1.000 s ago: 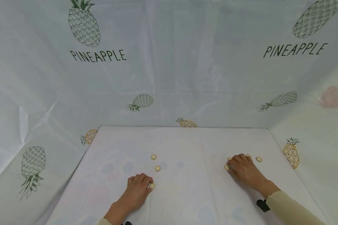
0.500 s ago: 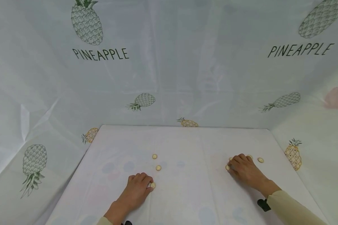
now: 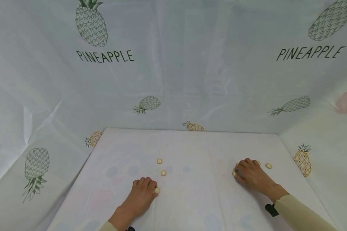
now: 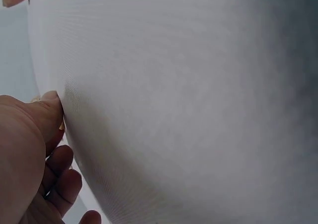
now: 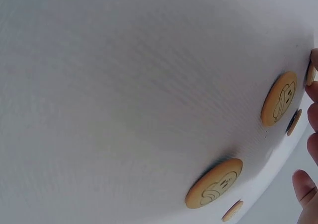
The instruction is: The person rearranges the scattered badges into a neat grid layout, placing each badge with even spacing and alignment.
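Observation:
In the head view my left hand (image 3: 140, 197) rests at the table's left-middle, pinching a small tan round disc (image 3: 157, 190) between thumb and index finger. Two similar discs, a nearer one (image 3: 163, 173) and a farther one (image 3: 159, 161), lie just beyond it. My right hand (image 3: 252, 175), at the table's right, pinches another disc (image 3: 234, 173) at its edge; the right wrist view shows that disc (image 5: 311, 74) between the fingertips. Other discs lie round this hand, partly hidden by it from above. Two of them, a near disc (image 5: 214, 183) and a farther disc (image 5: 279, 99), carry a dark line drawing.
A white cloth with faint coloured spots covers the table (image 3: 188, 199). Behind it hangs a pale sheet (image 3: 191, 70) printed with pineapples, and more sheeting closes off both sides. One loose disc (image 3: 268, 166) lies right of the right hand.
The head view has shifted slightly. Both hands stay where they were on the table, each with its disc, and the loose discs have not moved.

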Demonstrator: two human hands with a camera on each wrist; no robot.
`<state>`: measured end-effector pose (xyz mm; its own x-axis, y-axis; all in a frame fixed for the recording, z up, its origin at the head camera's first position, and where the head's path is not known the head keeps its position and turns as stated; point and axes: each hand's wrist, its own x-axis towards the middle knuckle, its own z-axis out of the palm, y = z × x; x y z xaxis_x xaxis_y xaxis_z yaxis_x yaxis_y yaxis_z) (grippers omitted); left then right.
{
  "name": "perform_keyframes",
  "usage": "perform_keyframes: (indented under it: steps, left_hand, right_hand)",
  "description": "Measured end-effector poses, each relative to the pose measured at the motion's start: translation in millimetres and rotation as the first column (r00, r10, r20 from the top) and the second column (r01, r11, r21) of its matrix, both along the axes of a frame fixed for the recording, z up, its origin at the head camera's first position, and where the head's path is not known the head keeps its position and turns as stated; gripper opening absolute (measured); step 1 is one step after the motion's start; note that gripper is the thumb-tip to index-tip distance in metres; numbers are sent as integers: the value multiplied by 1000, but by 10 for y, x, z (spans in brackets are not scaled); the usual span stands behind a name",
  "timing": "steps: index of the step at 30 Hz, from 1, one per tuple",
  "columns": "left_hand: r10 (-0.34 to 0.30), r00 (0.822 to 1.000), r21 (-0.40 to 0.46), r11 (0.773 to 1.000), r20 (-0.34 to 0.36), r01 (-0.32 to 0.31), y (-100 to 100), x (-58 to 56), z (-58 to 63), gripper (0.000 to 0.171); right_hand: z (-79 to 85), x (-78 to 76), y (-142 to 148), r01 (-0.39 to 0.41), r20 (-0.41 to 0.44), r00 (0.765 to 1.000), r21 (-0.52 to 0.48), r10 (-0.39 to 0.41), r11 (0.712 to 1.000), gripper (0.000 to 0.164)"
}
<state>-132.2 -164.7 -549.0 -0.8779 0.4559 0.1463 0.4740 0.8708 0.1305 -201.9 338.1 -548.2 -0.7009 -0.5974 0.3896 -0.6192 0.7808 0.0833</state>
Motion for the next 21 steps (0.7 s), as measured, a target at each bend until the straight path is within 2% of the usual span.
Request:
perform_keyframes:
  steps: [8,16,21]
  left_hand:
    - [7,999,8,1000,33,-7,16,7,-1,24]
    - [29,997,30,999,75,-31,8,7,9,23]
    - [21,998,39,999,60,-23,10,9,21,24]
  right_hand:
    - [12,-3,-8,-13,-7,1000,16,13,1000,27]
    - [14,-19,-35,-8,21,1000,-23,8,1000,21]
    - [4,0,-19,22,9,1000,-11,-21,1000,23]
